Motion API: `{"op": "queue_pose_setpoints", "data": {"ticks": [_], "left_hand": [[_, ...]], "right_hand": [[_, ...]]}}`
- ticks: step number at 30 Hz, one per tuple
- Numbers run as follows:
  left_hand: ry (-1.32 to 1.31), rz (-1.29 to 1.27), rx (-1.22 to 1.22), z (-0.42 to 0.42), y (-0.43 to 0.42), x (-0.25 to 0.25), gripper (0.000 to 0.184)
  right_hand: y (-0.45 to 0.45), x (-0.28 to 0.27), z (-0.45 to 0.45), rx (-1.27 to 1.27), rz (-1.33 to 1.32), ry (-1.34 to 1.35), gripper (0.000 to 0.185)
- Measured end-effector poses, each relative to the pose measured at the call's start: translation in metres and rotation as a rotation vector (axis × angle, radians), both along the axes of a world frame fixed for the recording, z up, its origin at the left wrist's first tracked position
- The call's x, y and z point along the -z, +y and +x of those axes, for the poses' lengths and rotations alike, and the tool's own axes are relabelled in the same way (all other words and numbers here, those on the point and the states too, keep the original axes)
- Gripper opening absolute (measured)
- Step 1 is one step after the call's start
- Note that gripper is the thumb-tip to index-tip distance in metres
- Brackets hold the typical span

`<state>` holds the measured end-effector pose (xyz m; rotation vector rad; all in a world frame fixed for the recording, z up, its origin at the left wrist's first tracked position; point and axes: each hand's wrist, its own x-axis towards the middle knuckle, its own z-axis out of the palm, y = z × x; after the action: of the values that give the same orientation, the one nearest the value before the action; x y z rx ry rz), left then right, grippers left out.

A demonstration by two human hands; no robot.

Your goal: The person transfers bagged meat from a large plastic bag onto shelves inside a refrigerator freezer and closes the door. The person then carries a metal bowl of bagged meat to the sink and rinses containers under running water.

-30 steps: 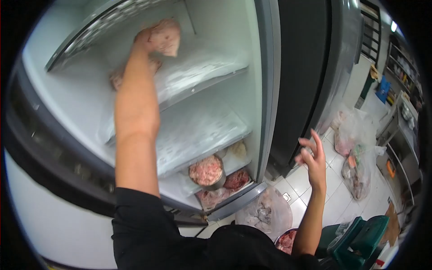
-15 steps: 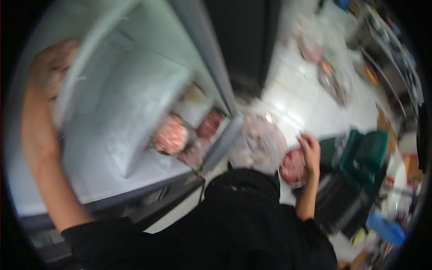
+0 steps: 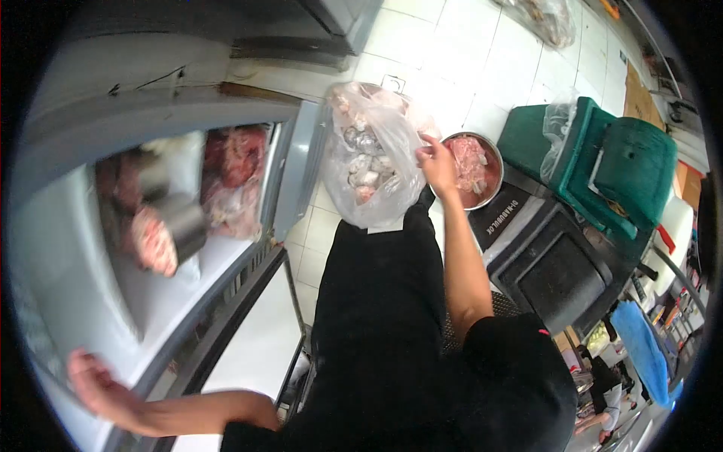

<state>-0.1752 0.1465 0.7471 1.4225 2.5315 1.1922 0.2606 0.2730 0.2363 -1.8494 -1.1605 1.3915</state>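
Note:
My left hand (image 3: 102,388), blurred by motion, is at the open fridge's near edge, its fingers loosely stretched with nothing seen in them. My right hand (image 3: 437,164) is over the gap between a clear plastic bag (image 3: 373,177) and a metal bowl of meat in reddish liquid (image 3: 474,169). Its thumb and forefinger are apart near the bag's edge; contact is unclear. The bag holds pale and greyish pieces. Inside the fridge, a metal container of pale pink meat (image 3: 162,237) lies in view beside bagged red meat (image 3: 233,169).
Green plastic bins (image 3: 633,169) stand on the right, with a black lid (image 3: 553,264) below them. Another bag (image 3: 546,19) lies on the white tiled floor (image 3: 459,56). A blue cloth (image 3: 640,346) and a person's arm (image 3: 595,422) show at lower right.
The view has swung down and right. My left hand has left the upper fridge shelf and the meat it was at. My right hand is now between the bag and the bowl.

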Motion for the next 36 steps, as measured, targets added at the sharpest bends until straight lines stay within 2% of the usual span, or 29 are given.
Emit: {"op": "queue_pose_setpoints", "data": {"ticks": [1, 2, 3, 4, 5, 7, 8, 9, 11, 12, 13, 14, 15, 16, 17, 18, 19, 20, 21, 22, 23, 24, 26, 28, 29, 31, 33, 34, 36], "left_hand": [[-0.108, -0.139, -0.108, 0.025, 0.011, 0.083, 0.024], [-0.239, -0.441, -0.087, 0.085, 0.044, 0.163, 0.024], [-0.494, -0.691, -0.051, 0.126, 0.067, 0.240, 0.024], [-0.775, -0.890, 0.082, 0.140, 0.079, 0.320, 0.024], [-0.864, -1.006, 0.274, 0.145, 0.084, 0.399, 0.023], [-0.811, -0.990, 0.515, 0.156, 0.091, 0.552, 0.019], [-1.011, -0.952, 0.516, 0.156, 0.092, 0.632, 0.019], [-1.265, -0.942, 0.387, 0.169, 0.107, 0.680, 0.022], [-1.285, -0.998, 0.419, 0.165, 0.116, 0.795, 0.034], [-1.108, -1.101, 0.497, 0.163, 0.127, 0.831, 0.035], [-0.932, -1.183, 0.584, 0.165, 0.132, 0.859, 0.036], [-0.962, -1.191, 0.578, 0.163, 0.131, 0.891, 0.036], [-0.784, -1.134, 0.704, 0.158, 0.127, 0.918, 0.038], [-0.595, -1.056, 0.821, 0.157, 0.125, 0.934, 0.040], [-0.590, -1.314, 0.924, 0.173, 0.127, 0.911, 0.047], [-0.591, -1.354, 1.015, 0.183, 0.102, 0.914, 0.049], [-0.579, -1.387, 1.105, 0.190, 0.063, 0.925, 0.053], [-0.729, -1.447, 1.160, 0.193, 0.024, 0.932, 0.062], [-0.563, -1.880, 1.234, 0.204, 0.019, 0.891, 0.074], [-0.313, -2.047, 1.363, 0.213, 0.000, 0.872, 0.082], [-0.052, -2.079, 1.339, 0.222, -0.009, 0.838, 0.050], [-0.035, -2.133, 1.381, 0.221, -0.026, 0.837, 0.043], [0.011, -2.104, 1.408, 0.210, -0.038, 0.828, 0.041], [-0.074, -2.060, 1.518, 0.197, -0.036, 0.819, 0.043], [-0.133, -1.975, 1.493, 0.187, -0.041, 0.818, 0.043], [-0.186, -1.972, 1.480, 0.176, -0.037, 0.814, 0.042], [-0.227, -1.960, 1.462, 0.168, -0.034, 0.812, 0.042], [-0.217, -1.922, 1.479, 0.166, -0.034, 0.810, 0.042], [-0.197, -1.889, 1.486, 0.159, -0.037, 0.811, 0.042]], "right_hand": [[0.005, 0.029, -0.017, 0.027, 0.018, 0.063, 0.039], [0.008, 0.061, -0.037, 0.049, 0.023, 0.121, 0.039], [0.016, 0.089, -0.054, -0.001, 0.005, 0.172, 0.039], [0.018, 0.122, -0.071, -0.047, -0.026, 0.230, 0.039], [0.014, 0.167, -0.086, -0.040, -0.112, 0.298, 0.040], [0.014, 0.263, -0.105, -0.072, -0.243, 0.363, 0.041], [-0.002, 0.312, -0.109, -0.110, -0.331, 0.369, 0.041], [-0.019, 0.371, -0.093, -0.483, -0.156, 0.190, 0.040], [-0.013, 0.491, -0.006, -0.426, -0.420, 0.071, 0.047], [-0.009, 0.549, 0.036, -0.397, -0.550, 0.013, 0.051], [0.009, 0.544, 0.069, -0.403, -0.578, 0.000, 0.051], [0.024, 0.543, 0.096, -0.191, -0.330, -0.083, 0.053], [0.042, 0.530, 0.110, 0.016, -0.081, -0.167, 0.054], [0.057, 0.464, 0.089, 0.035, -0.256, -0.459, 0.055], [0.045, 0.459, 0.090, -0.221, -0.095, -0.785, 0.055], [0.033, 0.456, 0.087, -0.480, 0.082, -1.093, 0.055], [0.016, 0.429, 0.061, -0.754, 0.001, -1.143, 0.044], [-0.002, 0.400, 0.031, -1.024, -0.082, -1.177, 0.036], [-0.012, 0.399, 0.018, -1.353, -0.414, -0.952, 0.039], [-0.035, 0.395, 0.006, -1.537, -0.372, -0.895, 0.039], [-0.044, 0.393, -0.009, -1.483, -0.522, -0.753, 0.038], [-0.055, 0.393, -0.024, -1.424, -0.672, -0.603, 0.037], [-0.083, 0.401, -0.059, -1.093, -0.323, -0.462, 0.030], [-0.096, 0.432, -0.108, -1.074, -0.251, -0.305, 0.025], [-0.100, 0.441, -0.137, -1.114, -0.318, -0.309, 0.023], [-0.112, 0.452, -0.178, -1.147, -0.382, -0.303, 0.022], [-0.140, 0.460, -0.205, -1.272, -0.119, -0.433, 0.021], [-0.158, 0.470, -0.210, -1.256, -0.115, -0.434, 0.021], [-0.185, 0.482, -0.218, -1.136, 0.100, -0.729, 0.024]]}}
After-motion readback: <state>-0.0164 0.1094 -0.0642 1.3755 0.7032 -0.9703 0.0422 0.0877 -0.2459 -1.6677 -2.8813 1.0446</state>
